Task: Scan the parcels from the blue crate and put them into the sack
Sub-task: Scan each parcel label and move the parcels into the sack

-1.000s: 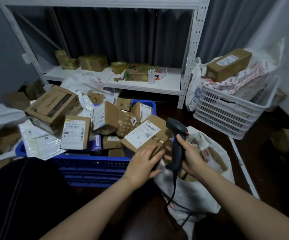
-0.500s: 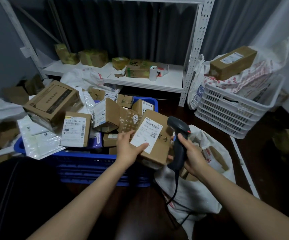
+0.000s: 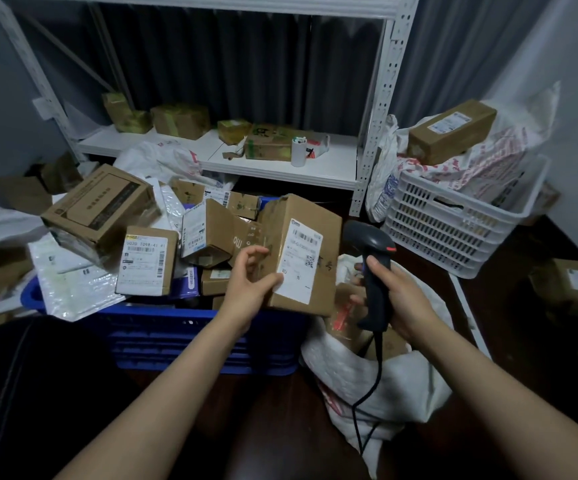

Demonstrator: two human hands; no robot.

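My left hand (image 3: pixel 250 283) holds a brown cardboard parcel (image 3: pixel 310 237) by its lower left corner, thumb on the white label, tilting it upright above the right end of the blue crate (image 3: pixel 183 336). My right hand (image 3: pixel 396 296) grips the handle of a black barcode scanner (image 3: pixel 372 258) just right of the parcel, its head level with the label. The white sack (image 3: pixel 377 382) lies open below the scanner with parcels inside. Several more cardboard parcels and padded mailers fill the crate.
A white shelf rack (image 3: pixel 280 168) behind the crate carries small boxes and a white cup. A white slotted basket (image 3: pixel 453 223) with a long box and bags stands at the right. Loose boxes lie on the floor at both sides. The scanner cable hangs over the sack.
My left hand has lifted the labelled parcel out of the crate and turned it more upright, label facing me. The scanner hand has stayed about where it was.
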